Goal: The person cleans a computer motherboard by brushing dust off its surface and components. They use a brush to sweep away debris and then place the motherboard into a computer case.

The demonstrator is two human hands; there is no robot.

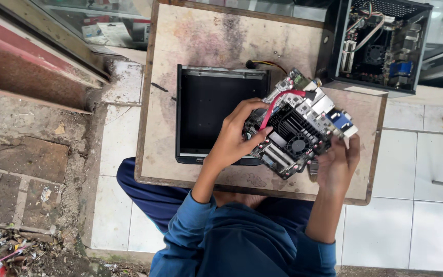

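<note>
A small green computer mainboard (299, 125) with a black heatsink, a little fan and a red flat cable (278, 102) is held tilted above a worn wooden table (206, 41). My left hand (234, 136) grips the board's left edge, thumb near the red cable. My right hand (337, 164) holds the board's lower right corner from underneath. Just left of the board an empty black metal case (206, 110) lies open on the table, partly hidden by my left hand.
A second open computer case (380, 43) with its board and cables inside stands at the table's back right. A yellow and black cable (262, 64) lies behind the empty case. White floor tiles surround the table; rubble and dirt lie at left.
</note>
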